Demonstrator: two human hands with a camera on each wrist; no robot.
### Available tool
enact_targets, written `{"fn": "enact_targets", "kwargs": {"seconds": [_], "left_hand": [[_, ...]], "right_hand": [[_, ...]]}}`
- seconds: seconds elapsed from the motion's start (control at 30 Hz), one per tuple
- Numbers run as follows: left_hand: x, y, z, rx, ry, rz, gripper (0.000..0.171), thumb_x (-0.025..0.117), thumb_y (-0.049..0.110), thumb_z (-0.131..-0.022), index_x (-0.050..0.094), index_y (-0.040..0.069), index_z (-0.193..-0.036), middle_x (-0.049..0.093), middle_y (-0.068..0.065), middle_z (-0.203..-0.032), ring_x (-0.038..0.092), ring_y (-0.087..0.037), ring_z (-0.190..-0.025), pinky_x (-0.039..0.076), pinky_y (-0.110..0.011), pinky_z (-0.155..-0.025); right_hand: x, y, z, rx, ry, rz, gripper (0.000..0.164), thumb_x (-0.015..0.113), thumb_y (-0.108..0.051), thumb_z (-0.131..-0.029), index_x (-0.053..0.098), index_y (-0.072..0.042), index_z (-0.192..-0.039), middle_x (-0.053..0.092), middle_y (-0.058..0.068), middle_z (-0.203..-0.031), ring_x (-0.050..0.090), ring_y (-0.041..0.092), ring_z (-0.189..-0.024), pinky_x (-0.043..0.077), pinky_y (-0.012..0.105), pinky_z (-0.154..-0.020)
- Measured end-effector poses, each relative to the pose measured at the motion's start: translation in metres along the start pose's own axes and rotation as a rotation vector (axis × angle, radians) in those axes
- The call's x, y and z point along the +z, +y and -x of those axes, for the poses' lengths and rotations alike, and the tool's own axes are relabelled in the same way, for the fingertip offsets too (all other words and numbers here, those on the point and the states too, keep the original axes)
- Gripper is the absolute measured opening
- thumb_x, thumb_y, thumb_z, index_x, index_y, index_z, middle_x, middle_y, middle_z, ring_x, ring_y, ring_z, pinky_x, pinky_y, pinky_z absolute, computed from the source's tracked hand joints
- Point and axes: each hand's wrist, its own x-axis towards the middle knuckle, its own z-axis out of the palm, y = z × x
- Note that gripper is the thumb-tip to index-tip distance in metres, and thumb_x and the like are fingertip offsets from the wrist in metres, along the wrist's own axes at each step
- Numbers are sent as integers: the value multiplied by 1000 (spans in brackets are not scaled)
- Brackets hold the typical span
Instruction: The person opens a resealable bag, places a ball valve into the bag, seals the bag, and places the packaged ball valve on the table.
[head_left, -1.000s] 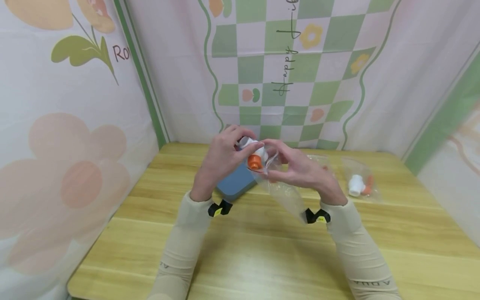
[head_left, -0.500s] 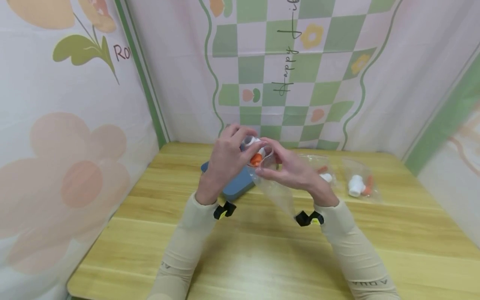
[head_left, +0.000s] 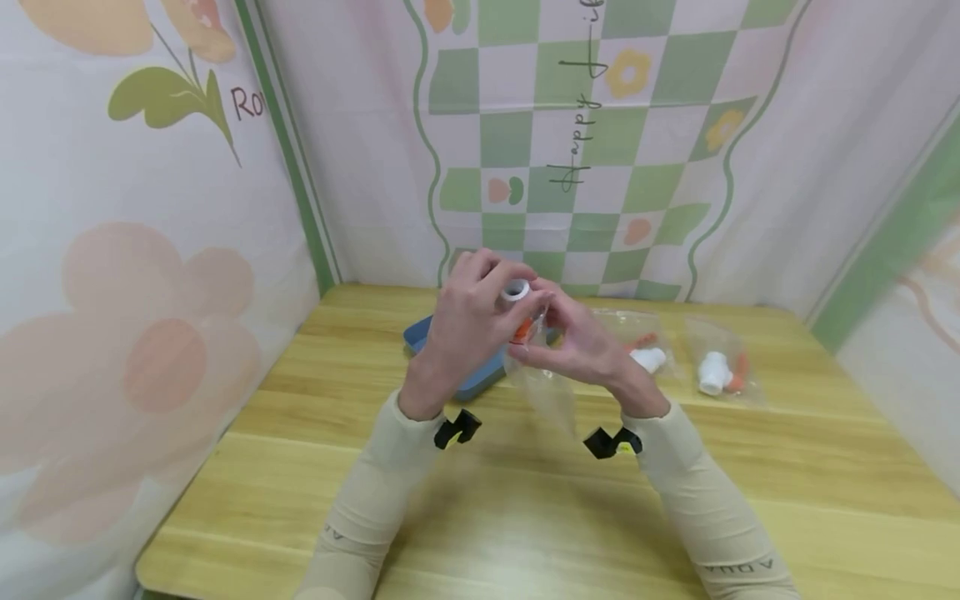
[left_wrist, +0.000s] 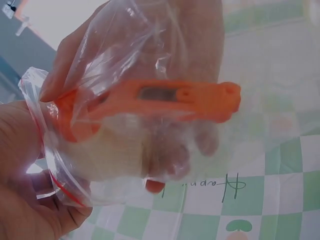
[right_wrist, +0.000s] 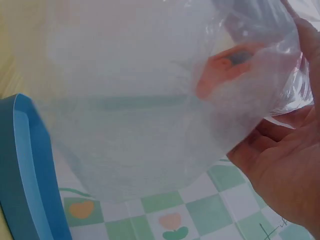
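My left hand (head_left: 476,321) grips a white plastic valve with an orange handle, whose round open end (head_left: 516,290) points up between thumb and fingers. Beside it, my right hand (head_left: 581,337) holds the mouth of a clear zip bag (head_left: 546,383) around the valve. The bag hangs below both hands. In the left wrist view, the orange handle (left_wrist: 210,100) lies inside the clear plastic, and a red zip line runs along the bag's mouth. Through the cloudy bag in the right wrist view, part of the orange handle (right_wrist: 215,75) shows. My fingers cover much of the white body.
A blue tray (head_left: 480,379) stands on the wooden table (head_left: 480,517) behind my left hand. To the right lie two clear bags, each with white and orange parts: a nearer bag (head_left: 647,360) partly behind my right hand and a farther bag (head_left: 716,371). Patterned curtains surround the table.
The valve has turned more upright, its white end now facing up, and its orange part is more covered by the bag. Both hands have drawn slightly closer together.
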Motion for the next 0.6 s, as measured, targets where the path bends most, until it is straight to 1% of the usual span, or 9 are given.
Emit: {"fn": "enact_targets", "kwargs": {"seconds": [0.1,0.23,0.3,0.4,0.5,0.6], "left_hand": [[-1,1,1,-3,3,-4,24,73,32,-80,68,10,-89,57,-3,-84,49,-19,-79,40,-25,-68],[-2,1,0,-9,-28,7,24,69,30,-84,69,9,-95,60,-5,-87,50,-19,-81,41,-26,-71],[-5,1,-1,-23,-51,52,26,65,29,-87,67,8,-103,61,-5,-90,50,-18,-82,41,-26,-72],[-9,-3,-1,-65,-58,178,28,57,25,-93,62,4,-111,59,-7,-96,51,-15,-84,44,-25,-73],[-13,-12,-1,-105,-27,271,25,49,20,-97,59,2,-112,57,-6,-97,51,-12,-83,46,-23,-71],[-15,-22,-1,-122,-19,302,23,43,16,-99,59,2,-109,57,-6,-97,52,-12,-82,47,-23,-70]], "right_hand": [[3,-5,0,-35,35,-22,61,68,8,-76,40,4,-131,54,6,-109,56,12,-78,49,26,-67],[4,1,2,-72,71,-72,65,67,13,-75,38,6,-132,55,4,-105,55,13,-77,49,25,-66],[4,8,3,-79,85,-107,67,67,13,-76,36,5,-134,54,4,-106,55,14,-78,49,24,-67],[1,17,3,-91,111,-169,68,67,6,-79,33,3,-138,53,7,-106,54,15,-82,49,23,-69],[-2,20,3,-104,136,-224,69,70,-6,-81,33,3,-138,53,11,-109,53,18,-88,48,23,-73],[-7,18,3,-101,147,-260,72,73,-12,-80,34,4,-137,52,13,-112,52,19,-92,47,22,-76]]}}
